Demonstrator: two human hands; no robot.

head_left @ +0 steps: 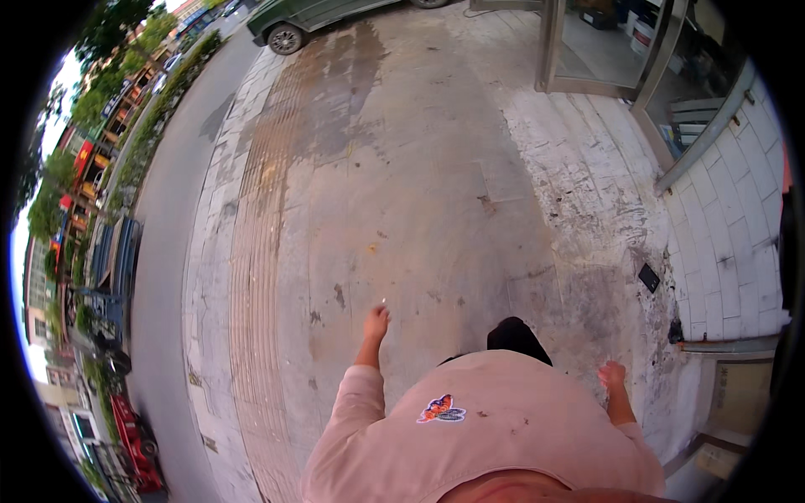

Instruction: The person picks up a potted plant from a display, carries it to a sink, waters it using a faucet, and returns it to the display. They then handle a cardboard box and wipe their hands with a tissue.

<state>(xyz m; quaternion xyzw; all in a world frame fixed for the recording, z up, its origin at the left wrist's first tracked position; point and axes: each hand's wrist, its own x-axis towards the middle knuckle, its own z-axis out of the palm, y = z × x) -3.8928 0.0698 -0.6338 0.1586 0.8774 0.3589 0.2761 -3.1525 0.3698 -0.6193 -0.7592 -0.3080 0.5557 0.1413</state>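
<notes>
Our left hand (376, 322) swings forward, arm extended from the rolled pink sleeve (356, 402), fingers loosely curled, holding nothing. Our right hand (611, 374) hangs by the hip in a loose fist, empty too. Both hover over the stained grey paved sidewalk (419, 193), beside its ribbed tactile strip (260, 251). Glass shop door (604, 42) far right; dark green car (310, 18) ahead by the asphalt road (168, 210).
</notes>
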